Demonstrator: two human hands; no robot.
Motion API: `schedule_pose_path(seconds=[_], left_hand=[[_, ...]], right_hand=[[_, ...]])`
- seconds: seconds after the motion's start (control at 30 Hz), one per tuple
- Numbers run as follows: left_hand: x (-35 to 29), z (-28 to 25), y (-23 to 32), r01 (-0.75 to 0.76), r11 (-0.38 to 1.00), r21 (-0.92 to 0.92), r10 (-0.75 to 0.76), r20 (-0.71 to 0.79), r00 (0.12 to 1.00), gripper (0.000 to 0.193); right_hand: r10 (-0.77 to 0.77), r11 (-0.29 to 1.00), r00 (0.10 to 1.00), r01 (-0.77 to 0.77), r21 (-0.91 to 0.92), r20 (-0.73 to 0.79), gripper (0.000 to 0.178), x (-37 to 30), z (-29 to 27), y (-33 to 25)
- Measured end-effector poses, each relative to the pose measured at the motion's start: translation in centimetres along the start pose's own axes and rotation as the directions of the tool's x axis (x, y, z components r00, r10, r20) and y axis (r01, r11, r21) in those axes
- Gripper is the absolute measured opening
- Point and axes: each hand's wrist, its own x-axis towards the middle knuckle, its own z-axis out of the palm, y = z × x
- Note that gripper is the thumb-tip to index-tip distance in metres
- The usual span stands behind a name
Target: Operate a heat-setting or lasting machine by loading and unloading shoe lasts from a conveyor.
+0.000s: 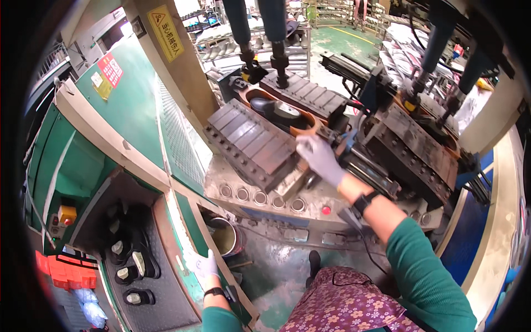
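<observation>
My right hand (pixel 322 159), in a pale glove, reaches to the front of the press. Its fingers are curled together beside an orange-brown pad (pixel 307 129); what they hold, if anything, is hidden. Inside that pad lies a dark shoe (pixel 278 112), between a segmented metal block (pixel 251 137) in front and another metal block (pixel 310 94) behind. My left hand (pixel 202 268), also gloved, is low on the left with its fingers apart, by the edge of a green-sided conveyor (pixel 182 299). No object shows in it.
Several black shoes (pixel 141 264) lie on the conveyor's dark belt. A second press station (pixel 412 146) stands at right. Blue press rods (pixel 274 33) hang overhead. Round buttons (pixel 260 197) and a red one (pixel 326 210) line the front panel. A bucket (pixel 224 237) stands below.
</observation>
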Motion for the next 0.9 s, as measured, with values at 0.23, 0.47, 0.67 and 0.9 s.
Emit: schedule_pose_path(seconds=[0.23,0.47,0.67,0.9], left_hand=[[0.4,1.8,-0.3,0.084,0.993,0.077,-0.094,0.127,0.987,0.109],[1.1,1.4,1.4,0.114,0.993,-0.019,-0.108,0.181,0.977,0.114],[0.4,2.0,0.0,0.173,0.985,0.026,-0.175,0.184,0.967,0.115],[0.5,3.8,-0.8,0.136,0.990,-0.033,-0.129,0.166,0.978,0.115]], right_hand=[[0.221,0.845,0.970,-0.136,-0.518,0.106,0.066,13.9,7.2,9.7],[0.418,0.783,0.821,-0.108,-0.613,0.390,0.088,23.1,9.6,14.8],[0.485,0.830,0.784,-0.274,-0.485,0.387,0.055,23.2,10.8,10.5],[0.450,0.877,0.803,-0.315,-0.363,0.390,0.059,21.6,9.2,12.9]])
